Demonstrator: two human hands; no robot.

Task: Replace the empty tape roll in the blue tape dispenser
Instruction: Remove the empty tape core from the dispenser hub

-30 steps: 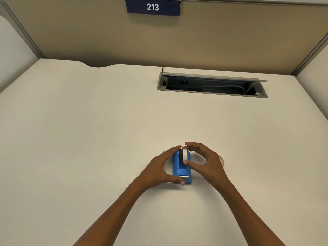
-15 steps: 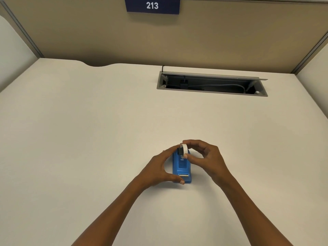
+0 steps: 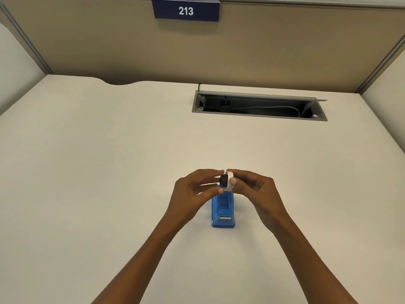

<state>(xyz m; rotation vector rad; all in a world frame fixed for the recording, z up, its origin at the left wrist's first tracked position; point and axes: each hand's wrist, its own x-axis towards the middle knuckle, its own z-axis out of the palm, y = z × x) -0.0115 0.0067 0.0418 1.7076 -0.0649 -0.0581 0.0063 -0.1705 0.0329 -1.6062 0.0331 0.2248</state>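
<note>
I saw the blue tape dispenser sitting flat on the desk, roll cradle empty, its metal cutter strip at the end nearest me. Further back, the recessed cable tray in the desk stood open w/ a grey cable and a dark plug inside. A blue "213" sign hung on the partition behind.

Both hands met just above the dispenser's far end, clear of it. My right hand had thumb & index pinched on the white empty roll, other fingers curled loosely. My left hand pinched the black hub, thumb below and forefinger on top, rest of the fingers half-curled. Hub and roll were touching, side by side; couldn't tell whether the hub sat partly inside the roll or had come fully out, too small and partly hidden by fingertips. Neither hand touched the dispenser.
</note>
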